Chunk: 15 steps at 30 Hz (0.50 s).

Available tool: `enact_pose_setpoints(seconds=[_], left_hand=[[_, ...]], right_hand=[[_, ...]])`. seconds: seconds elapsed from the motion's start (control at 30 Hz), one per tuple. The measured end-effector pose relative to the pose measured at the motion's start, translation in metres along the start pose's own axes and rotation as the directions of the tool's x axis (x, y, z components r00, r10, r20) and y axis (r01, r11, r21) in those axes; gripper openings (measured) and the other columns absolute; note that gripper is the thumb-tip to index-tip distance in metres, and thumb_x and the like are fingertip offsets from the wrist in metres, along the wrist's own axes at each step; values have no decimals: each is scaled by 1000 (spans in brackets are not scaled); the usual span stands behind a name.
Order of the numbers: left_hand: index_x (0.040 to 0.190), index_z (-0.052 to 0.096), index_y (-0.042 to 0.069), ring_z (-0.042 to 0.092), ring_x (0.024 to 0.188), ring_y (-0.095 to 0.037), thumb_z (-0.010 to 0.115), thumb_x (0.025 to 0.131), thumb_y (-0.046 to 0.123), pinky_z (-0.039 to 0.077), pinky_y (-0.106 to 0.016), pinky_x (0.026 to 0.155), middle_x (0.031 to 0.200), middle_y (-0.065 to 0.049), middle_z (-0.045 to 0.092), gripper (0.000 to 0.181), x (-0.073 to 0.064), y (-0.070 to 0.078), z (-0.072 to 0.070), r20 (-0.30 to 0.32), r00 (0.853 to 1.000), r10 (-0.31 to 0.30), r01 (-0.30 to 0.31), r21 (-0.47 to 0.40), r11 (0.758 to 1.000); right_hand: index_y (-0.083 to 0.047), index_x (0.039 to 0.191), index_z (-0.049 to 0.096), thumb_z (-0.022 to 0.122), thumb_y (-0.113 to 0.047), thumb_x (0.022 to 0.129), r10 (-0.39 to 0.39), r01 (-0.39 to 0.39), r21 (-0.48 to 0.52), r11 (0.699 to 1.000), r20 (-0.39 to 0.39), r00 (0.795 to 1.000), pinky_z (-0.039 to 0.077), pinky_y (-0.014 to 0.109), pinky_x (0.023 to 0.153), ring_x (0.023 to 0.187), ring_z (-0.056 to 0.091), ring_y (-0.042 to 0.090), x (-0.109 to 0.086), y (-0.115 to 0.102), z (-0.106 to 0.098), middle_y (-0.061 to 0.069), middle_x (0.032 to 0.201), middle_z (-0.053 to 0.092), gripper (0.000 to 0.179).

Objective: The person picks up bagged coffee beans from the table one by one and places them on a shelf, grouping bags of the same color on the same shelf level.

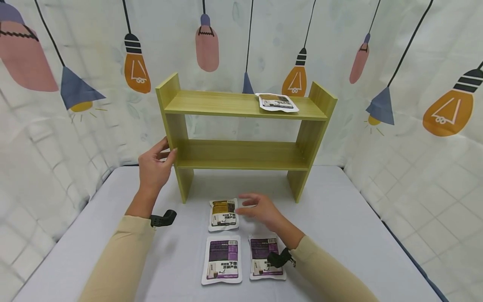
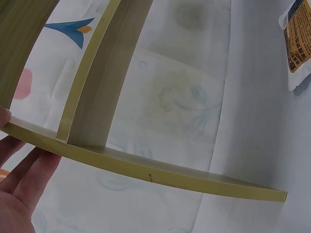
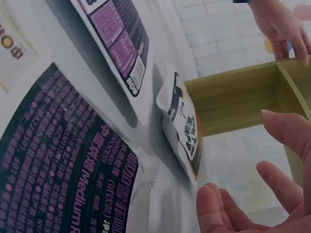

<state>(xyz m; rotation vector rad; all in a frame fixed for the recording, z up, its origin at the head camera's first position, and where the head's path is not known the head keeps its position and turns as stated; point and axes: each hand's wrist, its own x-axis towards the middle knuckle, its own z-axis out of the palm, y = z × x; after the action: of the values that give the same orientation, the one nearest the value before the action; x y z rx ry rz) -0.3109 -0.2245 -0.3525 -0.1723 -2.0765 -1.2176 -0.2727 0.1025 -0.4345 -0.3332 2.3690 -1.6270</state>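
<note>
A two-tier light wooden shelf point(image 1: 241, 154) stands at the back of the table. My left hand point(image 1: 155, 170) grips its left side panel point(image 2: 146, 170), the thumb on the front and the fingers on the outer side. On the table before the shelf lies a white pouch with a brown-and-gold label point(image 1: 224, 213). Beside its right edge is my right hand point(image 1: 262, 209); in the right wrist view its fingers point(image 3: 279, 182) are spread and hold nothing. Another white pouch with a similar label point(image 1: 277, 102) lies on the right part of the top board.
Two white pouches with purple labels lie nearer the front: a left one point(image 1: 222, 261) and a right one point(image 1: 259, 256), the latter partly under my right wrist. A white cloth point(image 1: 181, 272) covers the table. Behind hangs a curtain point(image 1: 162, 25) printed with lamps.
</note>
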Motion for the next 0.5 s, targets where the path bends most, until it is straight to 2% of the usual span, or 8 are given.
enact_pose_setpoints(seconds=[0.1,0.3,0.5], left_hand=[[145,60,29,75,104,-35,68,99,21,60,-20,81,133,-10,71,47,1,-1,0,1,1000,-2,2,-7,1000],[144,61,27,75,102,-37,69,98,19,53,-6,76,131,-12,72,47,1,-1,1,-11,1000,-2,2,-17,1000],[144,61,29,75,102,-36,70,98,18,54,-7,76,130,-11,72,48,0,-1,1,-5,1000,0,-1,-36,999]], right_hand=[[-13,139,65,87,-24,83,34,-34,13,999,21,999,61,45,90,113,68,33,3,1,3,24,136,63,61],[-11,143,61,86,-20,83,62,-64,34,997,56,996,62,45,88,107,69,30,9,1,9,29,141,56,66],[-13,145,59,86,-19,84,113,-114,21,993,58,992,60,46,93,112,67,34,13,0,14,30,144,54,67]])
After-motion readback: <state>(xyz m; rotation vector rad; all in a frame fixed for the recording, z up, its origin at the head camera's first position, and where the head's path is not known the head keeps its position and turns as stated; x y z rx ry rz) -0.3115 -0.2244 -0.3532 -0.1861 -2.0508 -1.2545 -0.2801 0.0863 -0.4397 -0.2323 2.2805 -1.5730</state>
